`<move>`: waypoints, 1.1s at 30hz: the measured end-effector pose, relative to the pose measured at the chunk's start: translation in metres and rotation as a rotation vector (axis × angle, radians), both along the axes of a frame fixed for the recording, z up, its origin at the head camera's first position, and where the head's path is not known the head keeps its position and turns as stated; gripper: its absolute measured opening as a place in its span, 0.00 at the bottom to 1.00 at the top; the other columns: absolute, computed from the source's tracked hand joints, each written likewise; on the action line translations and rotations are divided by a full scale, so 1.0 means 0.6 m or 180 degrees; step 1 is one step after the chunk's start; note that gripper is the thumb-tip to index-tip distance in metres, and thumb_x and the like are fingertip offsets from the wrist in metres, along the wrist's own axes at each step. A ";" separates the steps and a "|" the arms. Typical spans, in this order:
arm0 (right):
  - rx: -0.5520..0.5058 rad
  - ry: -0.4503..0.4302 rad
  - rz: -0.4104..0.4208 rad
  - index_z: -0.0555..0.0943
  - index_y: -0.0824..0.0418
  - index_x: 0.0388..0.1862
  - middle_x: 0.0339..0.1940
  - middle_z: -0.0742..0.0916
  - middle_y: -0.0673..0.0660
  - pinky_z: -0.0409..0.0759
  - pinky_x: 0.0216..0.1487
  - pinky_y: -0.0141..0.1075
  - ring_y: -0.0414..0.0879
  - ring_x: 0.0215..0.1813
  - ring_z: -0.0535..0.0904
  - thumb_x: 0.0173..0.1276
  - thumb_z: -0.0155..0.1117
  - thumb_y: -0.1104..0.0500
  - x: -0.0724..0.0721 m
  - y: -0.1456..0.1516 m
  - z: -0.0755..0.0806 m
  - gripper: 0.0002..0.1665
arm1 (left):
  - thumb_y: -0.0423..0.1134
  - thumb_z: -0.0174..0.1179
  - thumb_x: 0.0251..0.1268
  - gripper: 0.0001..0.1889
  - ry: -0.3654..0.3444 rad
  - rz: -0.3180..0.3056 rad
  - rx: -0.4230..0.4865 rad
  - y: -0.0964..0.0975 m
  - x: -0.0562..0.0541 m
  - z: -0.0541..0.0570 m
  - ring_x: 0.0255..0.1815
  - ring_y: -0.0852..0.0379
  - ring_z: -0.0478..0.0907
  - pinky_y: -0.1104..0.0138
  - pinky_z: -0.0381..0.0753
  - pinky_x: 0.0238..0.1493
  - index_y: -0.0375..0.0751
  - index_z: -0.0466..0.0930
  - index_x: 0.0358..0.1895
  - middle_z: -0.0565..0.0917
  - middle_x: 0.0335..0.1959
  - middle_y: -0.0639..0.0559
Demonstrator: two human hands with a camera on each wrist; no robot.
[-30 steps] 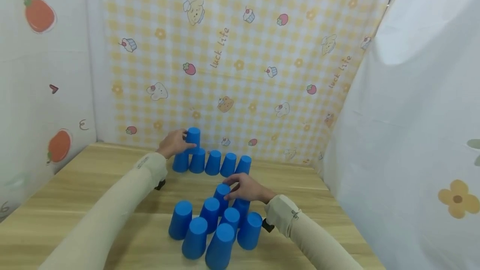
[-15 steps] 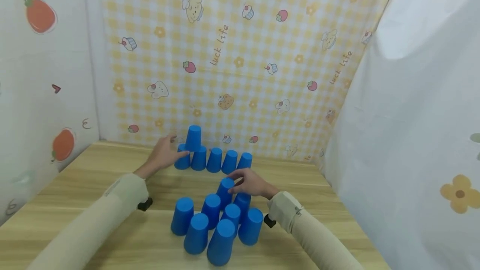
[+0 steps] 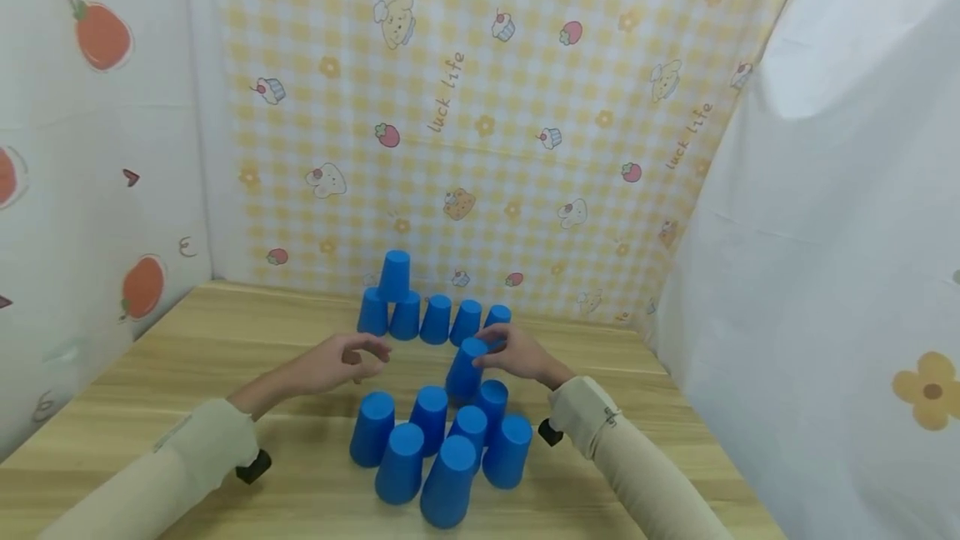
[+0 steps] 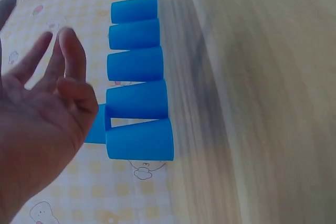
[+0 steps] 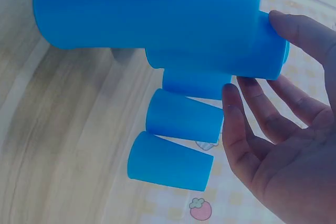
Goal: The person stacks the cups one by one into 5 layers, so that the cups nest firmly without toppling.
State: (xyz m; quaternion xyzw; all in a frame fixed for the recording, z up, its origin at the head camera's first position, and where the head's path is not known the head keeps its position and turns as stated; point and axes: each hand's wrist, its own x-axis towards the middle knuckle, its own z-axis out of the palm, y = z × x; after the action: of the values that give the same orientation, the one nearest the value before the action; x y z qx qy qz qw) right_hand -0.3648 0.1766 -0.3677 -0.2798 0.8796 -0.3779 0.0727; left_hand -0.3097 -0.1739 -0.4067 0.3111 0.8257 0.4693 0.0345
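Observation:
My right hand (image 3: 517, 352) pinches the narrow upper end of an upside-down blue cup (image 3: 465, 372), just behind a cluster of blue cups. In the right wrist view, thumb and fingertips sit on either side of that held cup (image 5: 270, 48). My left hand (image 3: 337, 365) hovers left of it, fingers loosely bent and holding nothing. At the back, several upside-down blue cups form a row (image 3: 436, 322). One more cup (image 3: 395, 277) stands on the two leftmost of them; in the left wrist view my hand partly hides this upper cup (image 4: 97, 127).
Several upside-down blue cups (image 3: 447, 482) stand close together at the front middle of the wooden table (image 3: 300, 457). Behind the row hangs a yellow checked cloth (image 3: 480, 165). White cloths (image 3: 810, 273) close off the left and right sides.
My left hand has let go of the upper cup, leaving it on the row, and come back towards me. My right hand has shifted its cup slightly away from the front cluster.

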 end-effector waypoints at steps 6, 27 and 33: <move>-0.0122 0.0043 -0.0174 0.79 0.64 0.60 0.57 0.83 0.61 0.83 0.50 0.45 0.55 0.54 0.81 0.64 0.73 0.55 -0.010 0.000 0.011 0.28 | 0.42 0.70 0.61 0.34 -0.0170 -0.0639 -0.0280 -0.013 0.011 -0.011 0.41 0.49 0.80 0.60 0.82 0.43 0.41 0.68 0.70 0.77 0.61 0.40; -0.0414 0.0319 -0.0673 0.81 0.62 0.58 0.53 0.85 0.59 0.80 0.55 0.52 0.56 0.57 0.79 0.63 0.73 0.53 -0.045 -0.033 0.038 0.26 | 0.48 0.71 0.59 0.26 0.0122 -0.0078 -0.0597 -0.006 0.003 -0.020 0.40 0.55 0.77 0.65 0.80 0.39 0.43 0.77 0.58 0.81 0.51 0.53; -0.0528 0.0430 -0.0781 0.81 0.63 0.58 0.53 0.85 0.60 0.79 0.56 0.54 0.56 0.58 0.79 0.64 0.73 0.54 -0.054 -0.036 0.041 0.26 | 0.49 0.72 0.58 0.28 0.0122 0.0443 -0.0381 0.018 -0.024 -0.014 0.36 0.53 0.79 0.63 0.82 0.35 0.39 0.77 0.58 0.82 0.51 0.46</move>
State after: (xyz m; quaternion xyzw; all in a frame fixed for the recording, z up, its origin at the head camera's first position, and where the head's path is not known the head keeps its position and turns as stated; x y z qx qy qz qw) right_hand -0.3972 0.1548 -0.3433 -0.2000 0.8758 -0.4355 -0.0567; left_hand -0.3241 -0.1633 -0.4152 0.2593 0.8724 0.4142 0.0045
